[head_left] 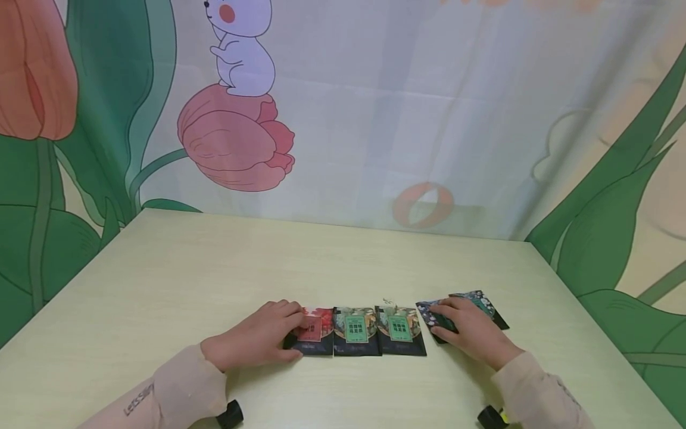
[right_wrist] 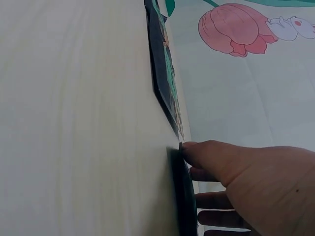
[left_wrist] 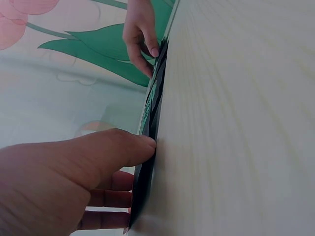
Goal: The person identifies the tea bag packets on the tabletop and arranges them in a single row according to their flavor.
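On a pale table (head_left: 225,256), a person's left hand (head_left: 259,336) pinches a red packet (head_left: 318,333) beside two green-labelled packets (head_left: 357,331); the right hand (head_left: 474,330) grips a patterned packet (head_left: 426,310).

We reach forward, our left arm (head_left: 171,387) and right arm (head_left: 541,390) slanting inward. Our left hand (head_left: 262,335) and right hand (head_left: 474,332) sit well apart, backs upward, both gripping with 1 thumb set apart from the fingers.
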